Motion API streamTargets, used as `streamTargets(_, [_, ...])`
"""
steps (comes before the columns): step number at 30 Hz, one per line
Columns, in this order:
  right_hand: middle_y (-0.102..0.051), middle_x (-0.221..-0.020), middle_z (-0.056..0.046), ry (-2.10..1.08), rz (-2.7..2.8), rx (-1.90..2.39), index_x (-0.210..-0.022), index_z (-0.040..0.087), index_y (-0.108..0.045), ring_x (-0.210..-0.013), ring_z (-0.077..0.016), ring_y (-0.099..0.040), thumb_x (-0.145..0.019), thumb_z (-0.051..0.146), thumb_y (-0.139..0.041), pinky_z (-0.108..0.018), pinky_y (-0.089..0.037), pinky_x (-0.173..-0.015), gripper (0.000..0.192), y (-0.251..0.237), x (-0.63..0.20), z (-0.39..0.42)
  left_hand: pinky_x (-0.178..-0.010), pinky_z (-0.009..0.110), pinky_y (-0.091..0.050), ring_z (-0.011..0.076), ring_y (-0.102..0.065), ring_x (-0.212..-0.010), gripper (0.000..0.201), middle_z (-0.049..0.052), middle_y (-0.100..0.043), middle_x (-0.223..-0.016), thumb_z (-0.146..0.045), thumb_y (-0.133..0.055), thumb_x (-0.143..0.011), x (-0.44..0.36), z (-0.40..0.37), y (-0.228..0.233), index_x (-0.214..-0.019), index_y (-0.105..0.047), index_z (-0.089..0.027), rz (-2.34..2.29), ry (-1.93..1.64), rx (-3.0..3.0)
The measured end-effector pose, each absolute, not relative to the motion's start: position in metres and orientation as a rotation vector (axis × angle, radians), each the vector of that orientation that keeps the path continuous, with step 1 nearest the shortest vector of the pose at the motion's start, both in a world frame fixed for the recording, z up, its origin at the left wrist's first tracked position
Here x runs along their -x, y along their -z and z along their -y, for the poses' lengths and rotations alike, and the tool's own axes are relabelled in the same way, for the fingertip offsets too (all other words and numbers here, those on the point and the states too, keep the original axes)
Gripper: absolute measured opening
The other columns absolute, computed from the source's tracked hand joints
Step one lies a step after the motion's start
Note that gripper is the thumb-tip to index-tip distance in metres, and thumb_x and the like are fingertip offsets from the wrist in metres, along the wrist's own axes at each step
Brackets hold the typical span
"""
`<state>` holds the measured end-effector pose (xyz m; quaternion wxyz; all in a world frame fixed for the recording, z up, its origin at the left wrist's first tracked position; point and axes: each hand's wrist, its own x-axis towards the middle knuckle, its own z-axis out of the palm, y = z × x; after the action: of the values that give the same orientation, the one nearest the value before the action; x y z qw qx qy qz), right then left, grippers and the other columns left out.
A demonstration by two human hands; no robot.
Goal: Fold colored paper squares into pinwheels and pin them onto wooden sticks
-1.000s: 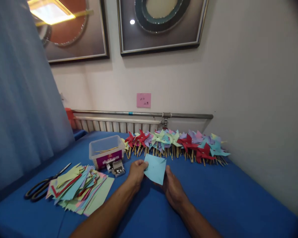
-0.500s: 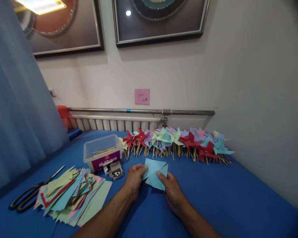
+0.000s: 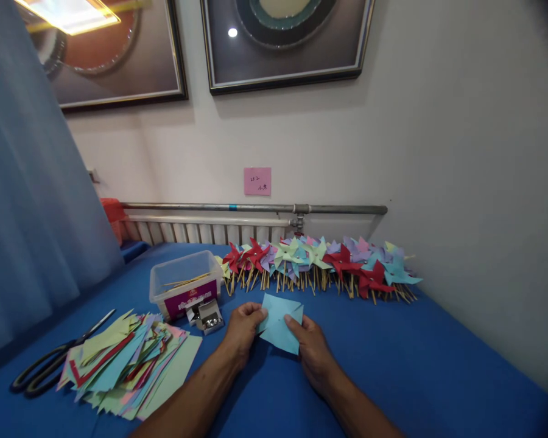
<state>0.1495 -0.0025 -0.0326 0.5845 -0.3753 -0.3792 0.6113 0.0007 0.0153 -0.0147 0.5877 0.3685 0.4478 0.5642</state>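
Note:
Both my hands hold a light blue paper square (image 3: 279, 322) just above the blue table (image 3: 420, 365). My left hand (image 3: 241, 331) pinches its left edge. My right hand (image 3: 311, 351) grips its right side, with a finger pressing one corner folded in toward the middle. A stack of cut coloured paper squares (image 3: 128, 362) lies to the left of my left arm.
A row of finished paper pinwheels on sticks (image 3: 319, 264) lines the wall behind. A clear plastic box with sticks (image 3: 185, 283) and a small box of pins (image 3: 206, 315) stand left of my hands. Black scissors (image 3: 50, 364) lie at the far left, by a curtain.
The flat square has had a corner folded inward by my right hand. The hands and paper sank slightly toward the table.

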Motion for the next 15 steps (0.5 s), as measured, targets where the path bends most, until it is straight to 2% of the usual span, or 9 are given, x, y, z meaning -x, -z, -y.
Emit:
streamTargets(9, [-0.078, -0.083, -0.008, -1.517, 0.923, 0.824, -0.096, 0.015, -0.075, -0.073, -0.0232, -0.071, -0.071, 0.049, -0.084, -0.034, -0.054, -0.073, 0.043, 0.022, -0.149, 0.009, -0.049, 0.021, -0.032, 0.0073, -0.042, -0.048, 0.035, -0.005, -0.055, -0.054, -0.039, -0.083, -0.053, -0.001, -0.016, 0.015, -0.069, -0.062, -0.015, -1.163, -1.431, -0.977])
streamTargets(15, [-0.079, -0.083, -0.009, -1.497, 0.917, 0.88, -0.093, 0.013, -0.075, -0.074, -0.0241, -0.072, -0.067, 0.05, -0.086, -0.035, -0.055, -0.074, 0.046, 0.03, -0.148, 0.005, -0.049, 0.021, -0.03, 0.007, -0.04, -0.048, 0.033, -0.006, -0.052, -0.054, -0.038, -0.081, -0.055, -0.001, -0.016, 0.014, -0.069, -0.06, -0.016, -1.19, -1.456, -1.043])
